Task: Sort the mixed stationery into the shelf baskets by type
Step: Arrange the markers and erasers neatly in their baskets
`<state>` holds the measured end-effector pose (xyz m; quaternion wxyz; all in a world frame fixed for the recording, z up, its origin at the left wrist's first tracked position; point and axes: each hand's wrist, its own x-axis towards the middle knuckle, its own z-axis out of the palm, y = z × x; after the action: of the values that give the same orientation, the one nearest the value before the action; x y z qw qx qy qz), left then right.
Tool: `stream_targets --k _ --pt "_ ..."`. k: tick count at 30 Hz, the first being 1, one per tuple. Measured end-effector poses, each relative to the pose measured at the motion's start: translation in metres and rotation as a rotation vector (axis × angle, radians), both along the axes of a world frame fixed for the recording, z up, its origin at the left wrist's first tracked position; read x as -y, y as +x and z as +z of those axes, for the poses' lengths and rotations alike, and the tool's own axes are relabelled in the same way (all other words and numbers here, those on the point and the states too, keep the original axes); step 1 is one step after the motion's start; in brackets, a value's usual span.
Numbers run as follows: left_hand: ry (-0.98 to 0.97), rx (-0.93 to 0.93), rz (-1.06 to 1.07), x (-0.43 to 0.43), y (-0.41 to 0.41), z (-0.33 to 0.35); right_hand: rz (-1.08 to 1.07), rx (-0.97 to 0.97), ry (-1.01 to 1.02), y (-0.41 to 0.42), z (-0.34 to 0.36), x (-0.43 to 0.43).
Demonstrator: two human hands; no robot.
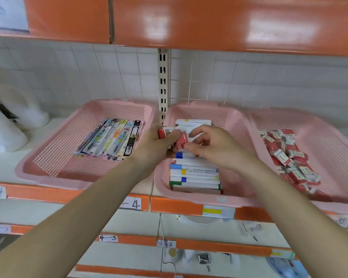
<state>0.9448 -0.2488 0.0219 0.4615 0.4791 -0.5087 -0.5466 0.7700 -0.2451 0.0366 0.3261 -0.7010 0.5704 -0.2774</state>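
Three pink mesh baskets stand side by side on the shelf. The left basket (48, 163) holds long packaged pens (111, 137). The middle basket (235, 125) holds white markers (195, 175) with coloured bands. The right basket (329, 149) holds a heap of small red and white erasers (285, 155). Both hands meet over the back of the middle basket. My left hand (159, 145) grips several red erasers (163, 132). My right hand (213, 145) pinches one red eraser (182, 141) between thumb and fingers, right beside the left hand.
An orange shelf (209, 23) overhangs above. A slotted metal upright (162, 83) runs between the left and middle baskets. White plastic bags (6, 121) sit at far left. Orange shelf edges with labels (135, 203) lie below, with small items on lower shelves.
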Motion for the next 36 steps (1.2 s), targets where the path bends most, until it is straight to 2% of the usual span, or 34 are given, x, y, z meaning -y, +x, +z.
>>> stream_targets --k 6,15,19,22,24,27,29,32,36 --pt "0.014 -0.074 -0.144 0.013 -0.014 -0.001 -0.143 0.078 0.013 0.000 0.004 -0.014" --pt "0.320 -0.523 -0.283 0.015 -0.075 0.005 -0.225 0.476 0.033 -0.062 0.008 -0.032" --pt "0.328 -0.495 -0.305 0.013 -0.115 0.008 -0.245 0.599 0.030 -0.099 0.005 -0.030" --pt "0.332 -0.453 -0.230 0.018 -0.146 0.012 -0.278 0.636 0.017 -0.129 0.007 -0.016" --pt "0.329 -0.424 -0.164 0.024 -0.162 0.013 -0.361 0.588 0.002 -0.161 0.009 -0.003" --pt "0.318 -0.396 -0.094 0.033 -0.178 0.013 -0.493 0.336 0.035 -0.215 0.006 0.014" --pt "0.315 -0.392 -0.071 0.038 -0.185 0.012 -0.546 0.241 0.084 -0.239 -0.001 0.027" --pt "0.317 -0.388 -0.035 0.044 -0.194 0.008 -0.569 0.214 0.195 -0.250 -0.016 0.053" --pt "0.299 -0.327 -0.014 0.046 -0.201 0.001 -0.554 0.062 0.278 -0.243 -0.038 0.083"
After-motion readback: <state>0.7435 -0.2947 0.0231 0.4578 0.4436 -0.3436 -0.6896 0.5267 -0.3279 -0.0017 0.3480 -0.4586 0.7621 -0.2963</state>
